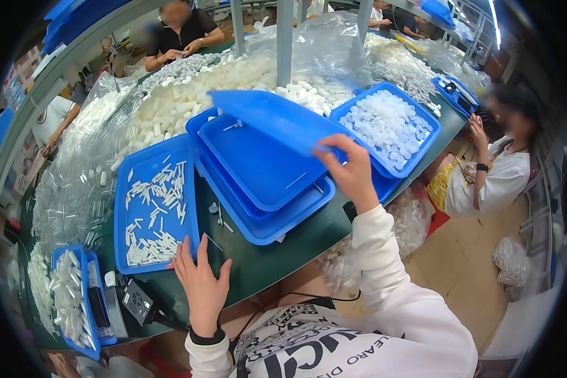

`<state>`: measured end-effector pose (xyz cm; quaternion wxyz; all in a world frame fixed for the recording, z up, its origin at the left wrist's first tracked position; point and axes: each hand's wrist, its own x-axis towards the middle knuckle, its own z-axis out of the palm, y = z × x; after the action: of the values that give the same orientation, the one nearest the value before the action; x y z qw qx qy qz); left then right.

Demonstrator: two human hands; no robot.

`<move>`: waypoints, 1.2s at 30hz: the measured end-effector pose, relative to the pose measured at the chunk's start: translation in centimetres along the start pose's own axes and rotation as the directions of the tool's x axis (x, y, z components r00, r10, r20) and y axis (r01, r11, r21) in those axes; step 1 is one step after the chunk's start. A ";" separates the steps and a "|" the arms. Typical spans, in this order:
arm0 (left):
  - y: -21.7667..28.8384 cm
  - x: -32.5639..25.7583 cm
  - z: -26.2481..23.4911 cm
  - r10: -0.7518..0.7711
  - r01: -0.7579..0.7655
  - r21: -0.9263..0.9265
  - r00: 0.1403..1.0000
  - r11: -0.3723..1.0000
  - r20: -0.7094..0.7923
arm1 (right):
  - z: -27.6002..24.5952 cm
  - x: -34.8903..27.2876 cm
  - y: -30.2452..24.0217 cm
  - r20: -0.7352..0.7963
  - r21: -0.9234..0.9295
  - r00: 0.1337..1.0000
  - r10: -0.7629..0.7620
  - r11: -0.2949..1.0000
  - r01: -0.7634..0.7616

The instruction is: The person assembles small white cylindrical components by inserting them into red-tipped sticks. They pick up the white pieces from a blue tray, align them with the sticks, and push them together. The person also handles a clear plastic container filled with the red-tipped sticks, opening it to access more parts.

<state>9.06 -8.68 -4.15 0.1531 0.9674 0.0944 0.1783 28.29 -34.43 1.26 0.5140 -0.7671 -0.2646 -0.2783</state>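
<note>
My right hand (351,171) pinches the near right corner of a blue plastic tray (268,120), which is tilted up over a stack of similar trays. The top tray of that stack (249,167) holds only a few thin white pieces. My left hand (200,283) is open, fingers spread, at the near edge of another blue tray (119,217). Many small white tubes (154,249) lie scattered in it. Whether my left fingertips touch its rim I cannot tell.
Behind the trays rises a large heap of white cylindrical parts (195,94) with clear plastic bags (334,50). At right a blue tray (402,171) holds translucent round pieces. A small fan-like device (138,301) sits near left. Metal posts (285,44) stand mid-table; a co-worker (507,164) sits right.
</note>
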 end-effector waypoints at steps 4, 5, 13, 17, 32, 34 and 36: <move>0.2 0.1 0.0 -0.002 0.003 -0.038 1.000 0.999 0.025 | 0.3 0.6 0.1 -0.208 0.254 0.964 0.168 0.961 -0.113; 0.2 0.2 0.1 -0.001 0.002 -0.027 0.999 1.000 0.033 | 0.7 0.6 0.2 -0.250 0.294 0.951 0.182 0.950 -0.105; -0.2 0.0 0.2 -0.015 0.018 -0.034 0.997 0.999 0.081 | 2.2 1.6 0.0 -0.448 0.435 0.859 0.247 0.900 -0.031; 0.6 0.2 -1.2 -0.006 0.019 -0.145 0.996 0.989 0.090 | 0.5 2.7 0.0 -0.571 0.368 0.795 0.206 0.929 0.024; 1.8 0.3 -3.2 -0.133 0.254 -0.949 0.950 -0.189 0.281 | 4.6 -10.1 -10.6 0.233 0.114 0.733 -0.639 0.767 0.632; 1.3 -0.3 -3.3 -0.248 0.273 -0.960 0.927 -0.069 0.282 | 5.2 -10.8 -10.4 0.272 0.191 0.738 -0.618 0.786 0.588; -0.1 -0.9 -3.1 -0.196 0.258 -0.959 0.941 -0.115 0.277 | 5.6 -10.7 -10.4 0.289 0.234 0.733 -0.615 0.788 0.569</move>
<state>7.07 -7.98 -1.68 0.8376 0.5194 0.0950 0.1403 14.42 -27.05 -1.29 0.3912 -0.6442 -0.5997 -0.2690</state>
